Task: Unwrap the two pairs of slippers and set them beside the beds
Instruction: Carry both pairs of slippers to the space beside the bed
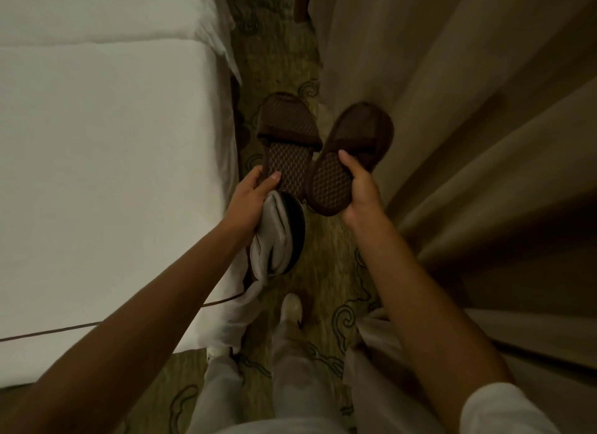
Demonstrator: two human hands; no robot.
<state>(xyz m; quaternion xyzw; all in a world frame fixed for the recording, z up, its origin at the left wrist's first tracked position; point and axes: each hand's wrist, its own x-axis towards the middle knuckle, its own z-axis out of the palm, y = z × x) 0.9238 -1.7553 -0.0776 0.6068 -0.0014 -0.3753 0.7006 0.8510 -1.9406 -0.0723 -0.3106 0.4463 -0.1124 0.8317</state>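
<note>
A person stands in the narrow carpeted gap between a white bed [106, 162] and a curtain [452, 116], the left hand [250, 197] closed on one brown slipper [286, 142] and a grey wrapped bundle [277, 236], the right hand [360, 188] closed on the other slipper [349, 159]. Both slippers hang above the carpet [277, 55], just right of the bed. The bundle likely holds the second pair; this pair should go down level, side by side, toes matching.

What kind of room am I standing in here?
Most likely a hotel bedroom. A bed made up in plain white linen sits on one side, full-length curtains hang on the other, and patterned carpet runs between them. The matching brown slippers fit guest-room supplies.
</note>
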